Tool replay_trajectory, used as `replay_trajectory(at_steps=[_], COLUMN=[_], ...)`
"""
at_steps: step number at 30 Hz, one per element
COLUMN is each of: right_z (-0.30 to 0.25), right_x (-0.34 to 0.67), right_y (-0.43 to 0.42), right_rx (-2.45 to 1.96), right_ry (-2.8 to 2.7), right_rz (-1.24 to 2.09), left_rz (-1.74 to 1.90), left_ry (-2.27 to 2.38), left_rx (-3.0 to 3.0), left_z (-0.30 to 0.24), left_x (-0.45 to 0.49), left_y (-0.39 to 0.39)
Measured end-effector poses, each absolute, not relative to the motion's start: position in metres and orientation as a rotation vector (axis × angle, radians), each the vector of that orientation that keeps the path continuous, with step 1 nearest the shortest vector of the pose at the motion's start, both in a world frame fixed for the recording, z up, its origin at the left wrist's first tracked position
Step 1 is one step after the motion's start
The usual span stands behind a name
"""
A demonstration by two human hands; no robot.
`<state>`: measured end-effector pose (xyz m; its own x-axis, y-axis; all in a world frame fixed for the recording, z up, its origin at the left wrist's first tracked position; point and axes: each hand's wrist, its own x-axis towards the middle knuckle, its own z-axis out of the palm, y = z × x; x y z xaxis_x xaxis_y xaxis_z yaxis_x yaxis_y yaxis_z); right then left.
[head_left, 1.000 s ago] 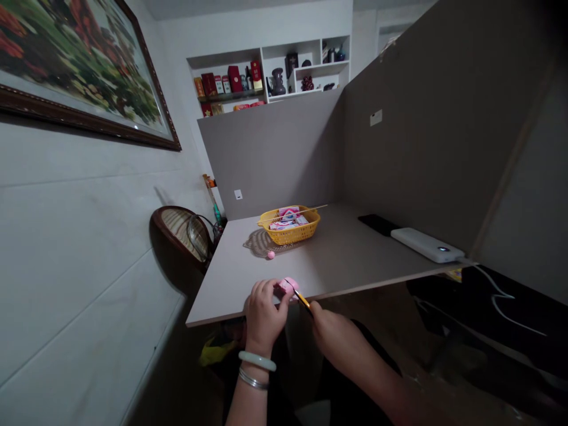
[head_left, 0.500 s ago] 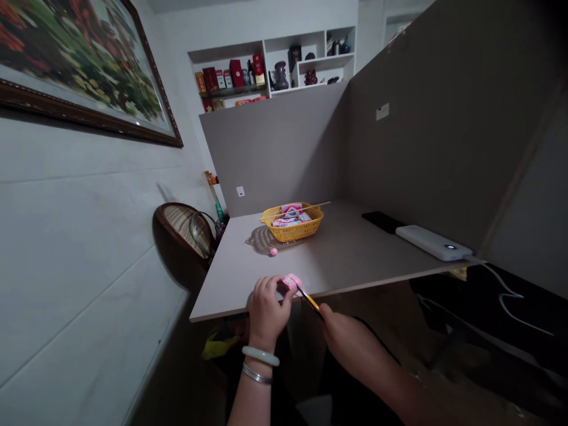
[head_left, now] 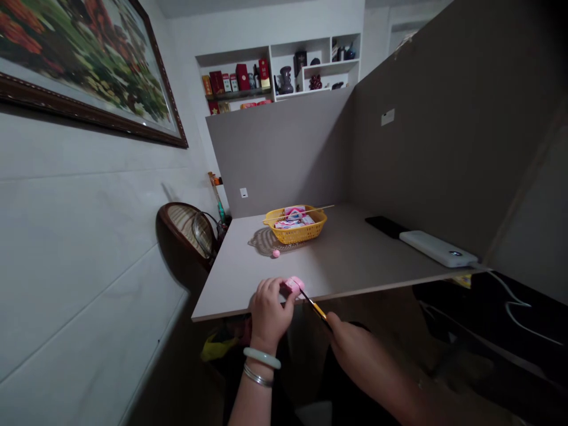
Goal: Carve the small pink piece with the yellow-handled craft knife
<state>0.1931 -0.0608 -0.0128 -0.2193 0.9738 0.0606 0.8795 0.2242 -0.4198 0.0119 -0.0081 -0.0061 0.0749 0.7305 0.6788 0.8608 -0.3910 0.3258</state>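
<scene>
My left hand (head_left: 271, 307) grips a pink, rounded lump (head_left: 294, 284) between thumb and fingers at the table's front edge; it looks like clay, though I cannot be sure. In my right hand (head_left: 350, 340) is a slim tool with a yellow band and a dark shaft (head_left: 318, 309). Its thin tip touches the pink lump, where a dark line shows. The fingers of the right hand are wrapped round the tool's lower end. A small pink ball (head_left: 276, 254) lies on the table beyond the left hand.
A yellow basket (head_left: 304, 234) holding pink-and-white packets, with a thin stick across it, stands farther back on the table (head_left: 231, 266). At the right lie a white power bank (head_left: 437, 248) with a cable and a dark flat object (head_left: 385, 226). Grey panels (head_left: 284, 160) close the back and right.
The view has shifted slightly. Both hands keep their holds on the lump and the tool, and the tool's tip stays at the lump. The right hand sits slightly lower and farther right.
</scene>
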Motion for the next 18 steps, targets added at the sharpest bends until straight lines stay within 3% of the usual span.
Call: replay_trajectory(at_steps=[6, 13, 18], right_z=[0.0, -0.007, 0.002], right_x=[0.184, 0.196, 0.184], right_y=[-0.049, -0.063, -0.051], right_rx=[-1.707, -1.73, -1.732], right_ry=[-2.23, -2.18, -2.22], right_rz=[0.348, 0.488, 0.371], left_rz=[-1.227, -1.206, -1.21], left_ry=[-1.6, -1.616, -1.616], left_rx=[-2.181, -2.185, -2.156], left_z=[-0.007, -0.007, -0.005], left_x=[0.012, 0.013, 0.013], left_y=[-0.008, -0.008, -0.008])
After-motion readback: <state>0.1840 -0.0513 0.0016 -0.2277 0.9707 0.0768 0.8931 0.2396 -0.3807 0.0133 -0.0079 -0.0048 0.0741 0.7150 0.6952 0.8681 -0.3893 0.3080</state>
